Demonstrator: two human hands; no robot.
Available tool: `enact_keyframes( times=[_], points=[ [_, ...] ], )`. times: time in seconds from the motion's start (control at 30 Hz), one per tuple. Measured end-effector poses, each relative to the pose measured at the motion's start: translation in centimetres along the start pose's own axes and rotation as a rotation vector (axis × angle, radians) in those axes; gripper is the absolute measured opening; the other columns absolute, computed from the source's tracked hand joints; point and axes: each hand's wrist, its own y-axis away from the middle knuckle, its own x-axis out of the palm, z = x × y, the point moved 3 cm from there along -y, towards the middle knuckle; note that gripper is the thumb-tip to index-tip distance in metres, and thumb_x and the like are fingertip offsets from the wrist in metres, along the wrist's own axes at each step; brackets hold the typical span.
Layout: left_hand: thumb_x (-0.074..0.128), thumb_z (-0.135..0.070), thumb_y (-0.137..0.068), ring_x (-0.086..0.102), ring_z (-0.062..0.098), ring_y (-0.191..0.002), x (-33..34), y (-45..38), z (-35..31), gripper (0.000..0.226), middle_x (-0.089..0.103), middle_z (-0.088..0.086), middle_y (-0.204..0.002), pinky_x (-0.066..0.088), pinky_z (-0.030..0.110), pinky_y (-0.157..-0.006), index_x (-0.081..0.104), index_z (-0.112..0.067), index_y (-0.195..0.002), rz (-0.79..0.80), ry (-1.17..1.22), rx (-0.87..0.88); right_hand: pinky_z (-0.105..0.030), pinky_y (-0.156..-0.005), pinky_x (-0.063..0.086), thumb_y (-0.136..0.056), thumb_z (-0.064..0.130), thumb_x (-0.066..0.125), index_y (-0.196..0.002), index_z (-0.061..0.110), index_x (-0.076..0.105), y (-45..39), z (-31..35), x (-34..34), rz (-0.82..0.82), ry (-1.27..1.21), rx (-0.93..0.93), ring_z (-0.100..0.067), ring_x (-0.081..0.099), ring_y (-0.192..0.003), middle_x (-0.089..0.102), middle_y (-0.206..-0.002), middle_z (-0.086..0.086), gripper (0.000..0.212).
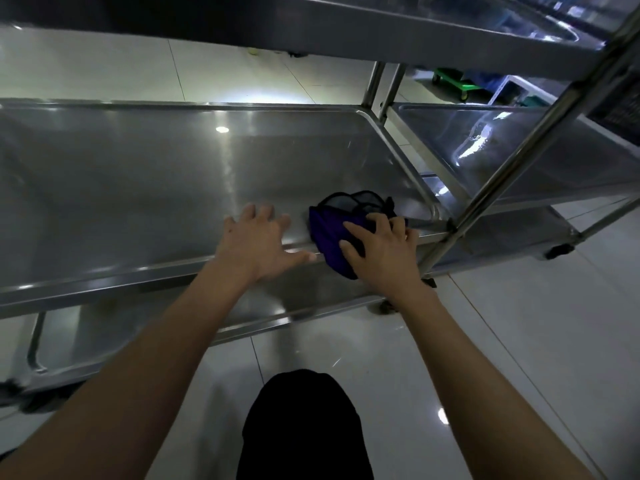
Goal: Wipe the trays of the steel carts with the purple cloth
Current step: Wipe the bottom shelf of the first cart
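Observation:
The purple cloth [327,230], bunched with a dark edge, lies over the near rim of the steel cart's middle tray [138,174], close to its right corner. My right hand [381,247] presses down on the cloth with fingers spread over it. My left hand [258,240] rests flat and empty on the same rim, fingers apart, just left of the cloth. A lower tray [114,337] shows beneath, and the upper tray [311,32] runs overhead.
A second steel cart [554,157] stands to the right, its trays close to the first. An upright steel post [512,161] crosses diagonally beside my right hand. A green dolly [457,83] and a white crate [519,91] sit on the tiled floor behind.

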Motion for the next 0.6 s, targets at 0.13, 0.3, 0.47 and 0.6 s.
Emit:
enact_keyframes(
  times=[0.13, 0.3, 0.47, 0.6],
  points=[
    [0.058, -0.070, -0.083, 0.047, 0.025, -0.128, 0.3, 3.7, 4.0, 0.051, 0.053, 0.001, -0.133, 0.038, 0.047, -0.101, 0.064, -0.032, -0.117, -0.192, 0.093, 0.033, -0.059, -0.120, -0.009, -0.099, 0.066, 0.027, -0.151, 0.046, 0.034, -1.0, -0.8, 0.5, 0.102, 0.001, -0.085, -0.040, -0.003, -0.152, 0.012, -0.168, -0.004, 0.056],
    [0.065, -0.051, -0.089, 0.055, 0.028, -0.115, 1.0, 5.8, 5.3, 0.035, 0.059, 0.000, -0.124, 0.040, 0.045, -0.096, 0.070, -0.030, -0.116, -0.277, 0.072, 0.063, -0.056, -0.122, 0.003, -0.094, 0.071, 0.015, -0.155, 0.044, 0.028, -0.1, 2.7, 0.8, 0.102, -0.057, -0.122, -0.035, 0.018, -0.149, 0.021, -0.166, -0.004, 0.068],
    [0.064, -0.054, -0.090, 0.057, 0.027, -0.116, 0.8, 5.8, 5.6, 0.036, 0.061, 0.000, -0.127, 0.042, 0.044, -0.095, 0.071, -0.032, -0.118, -0.267, 0.088, 0.060, -0.055, -0.117, 0.018, -0.094, 0.070, 0.025, -0.153, 0.040, 0.034, 0.8, 6.2, 0.8, 0.092, -0.004, -0.233, -0.039, 0.029, -0.143, 0.029, -0.162, -0.007, 0.067],
    [0.063, -0.056, -0.090, 0.054, 0.025, -0.121, 0.4, 6.0, 5.7, 0.038, 0.059, -0.002, -0.131, 0.040, 0.045, -0.098, 0.068, -0.033, -0.121, -0.262, 0.136, 0.060, -0.053, -0.110, 0.028, -0.098, 0.055, 0.049, -0.144, 0.032, 0.052, 1.3, 7.1, 0.5, -0.018, -0.050, -0.258, -0.037, 0.041, -0.132, 0.043, -0.153, -0.005, 0.051]
  ],
)
